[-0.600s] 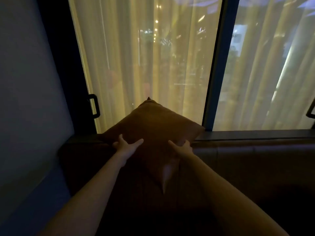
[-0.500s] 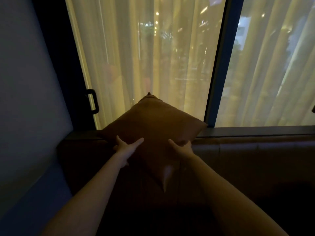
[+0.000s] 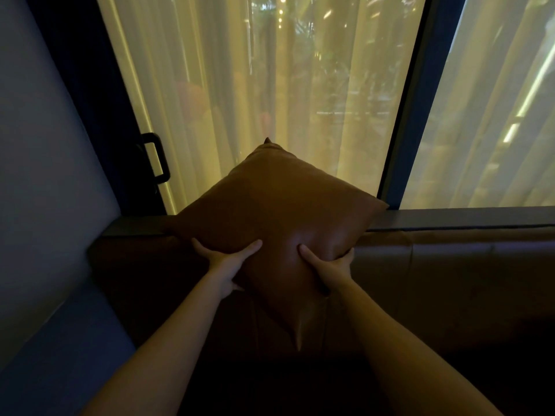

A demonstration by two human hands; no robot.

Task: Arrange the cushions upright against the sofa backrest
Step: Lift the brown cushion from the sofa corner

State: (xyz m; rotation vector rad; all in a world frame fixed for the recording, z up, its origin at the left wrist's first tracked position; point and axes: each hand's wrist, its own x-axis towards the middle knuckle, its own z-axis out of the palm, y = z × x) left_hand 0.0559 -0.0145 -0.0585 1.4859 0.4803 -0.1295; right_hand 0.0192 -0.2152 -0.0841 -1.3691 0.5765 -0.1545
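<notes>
So we're mid-placement here. The cushion (image 3: 279,223) is stood on one corner like a diamond, leaning on the backrest (image 3: 450,265), its top half poking up in front of the window (image 3: 270,85). Left hand (image 3: 223,264) clamps its lower-left edge, thumb on the front face; right hand (image 3: 326,265) pinches the lower-right edge, thumb dug in enough to dent it. My guess: next it needs rotating so a flat edge sits down against the backrest, then letting go. On a corner it'll probably tip.
</notes>
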